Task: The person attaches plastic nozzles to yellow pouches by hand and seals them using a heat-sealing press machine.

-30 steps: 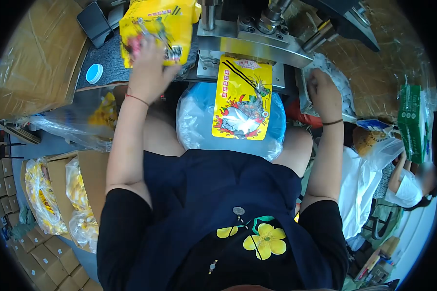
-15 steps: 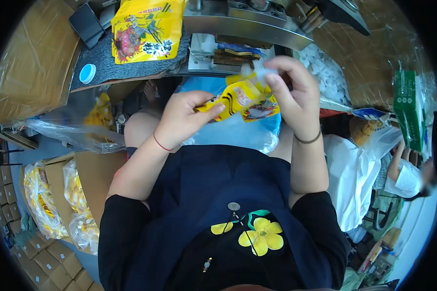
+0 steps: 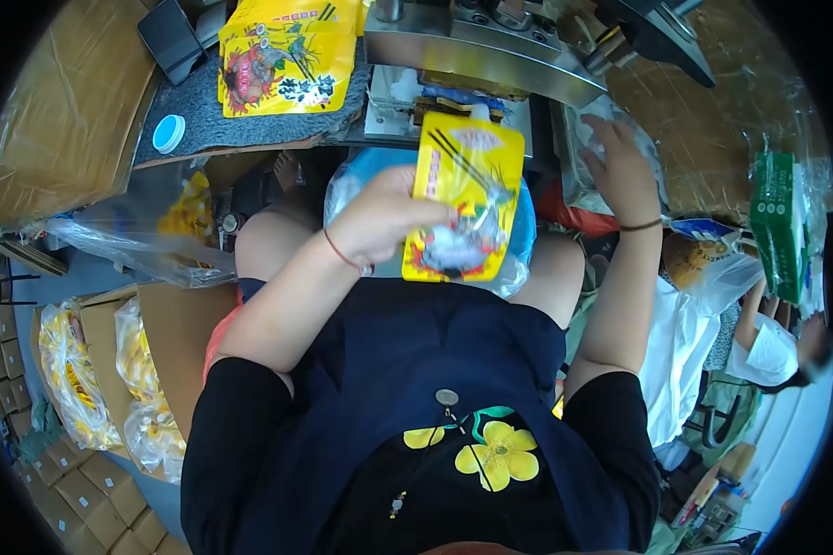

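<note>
My left hand (image 3: 384, 220) is closed on a yellow printed pouch (image 3: 467, 190), its thumb across the front. The pouch is upright above my lap, and a small white piece, perhaps a spout (image 3: 479, 113), shows at its top edge. My right hand (image 3: 620, 166) is off to the right, over a container of small white plastic pieces (image 3: 578, 180). Its fingers look spread, with nothing visible in them. Beyond the pouch is a machine with a metal bar (image 3: 481, 65). A stack of matching yellow pouches (image 3: 287, 74) lies on the grey-covered bench.
A blue-and-white round cap (image 3: 167, 134) and a dark phone-like device (image 3: 170, 42) are on the bench. Below my hands is a blue plastic-lined tub (image 3: 342, 185). An open carton (image 3: 190, 338) with bagged yellow pouches stands at left. Another person (image 3: 764, 347) is at far right.
My right hand has left the pouch and moved right to the white pieces. My left hand has turned the pouch from slanted to upright, its printed face now showing fully.
</note>
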Action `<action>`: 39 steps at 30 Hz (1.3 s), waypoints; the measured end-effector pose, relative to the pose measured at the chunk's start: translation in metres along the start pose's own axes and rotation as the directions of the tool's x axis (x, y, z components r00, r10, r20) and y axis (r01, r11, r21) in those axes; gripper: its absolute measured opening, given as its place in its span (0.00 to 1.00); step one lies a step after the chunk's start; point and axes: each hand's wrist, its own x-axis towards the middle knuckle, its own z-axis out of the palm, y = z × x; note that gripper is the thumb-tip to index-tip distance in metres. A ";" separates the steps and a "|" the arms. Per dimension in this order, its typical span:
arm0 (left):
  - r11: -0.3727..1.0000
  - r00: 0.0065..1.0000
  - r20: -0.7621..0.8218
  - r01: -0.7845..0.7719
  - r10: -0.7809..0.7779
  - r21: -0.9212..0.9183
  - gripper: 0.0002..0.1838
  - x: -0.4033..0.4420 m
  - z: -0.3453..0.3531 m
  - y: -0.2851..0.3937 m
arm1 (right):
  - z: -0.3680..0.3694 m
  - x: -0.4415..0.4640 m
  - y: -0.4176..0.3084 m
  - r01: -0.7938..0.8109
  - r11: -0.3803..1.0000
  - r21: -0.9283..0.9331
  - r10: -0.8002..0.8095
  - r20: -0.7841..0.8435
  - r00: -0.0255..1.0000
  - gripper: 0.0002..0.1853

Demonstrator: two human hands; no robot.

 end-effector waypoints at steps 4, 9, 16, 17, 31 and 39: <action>0.999 1.000 -0.006 -0.009 0.008 -0.035 0.17 0.016 -0.012 0.028 | 0.028 0.002 0.011 -0.008 0.999 -0.044 0.009 0.043 0.999 0.15; 0.654 0.760 -0.177 -0.387 0.625 0.650 0.22 0.021 -0.056 0.034 | 0.041 -0.006 0.015 -0.095 0.995 -0.014 0.094 -0.049 0.994 0.12; -0.621 0.738 0.309 0.185 0.599 0.761 0.23 -0.042 -0.098 0.070 | 0.000 -0.020 -0.019 -0.077 0.949 0.305 0.159 -0.253 0.954 0.15; -0.623 0.771 0.315 0.133 0.554 0.771 0.21 -0.051 -0.089 0.066 | -0.003 -0.025 -0.024 -0.128 0.911 0.393 0.214 -0.182 0.960 0.13; 0.801 0.967 -0.024 -0.196 0.254 0.566 0.14 -0.035 0.003 -0.004 | -0.021 0.005 -0.137 0.159 0.653 0.740 -0.085 -0.138 0.987 0.08; 0.992 0.983 0.149 0.091 -0.104 0.093 0.16 -0.026 0.019 -0.025 | -0.027 -0.002 -0.077 0.128 0.929 0.346 -0.128 -0.025 0.992 0.15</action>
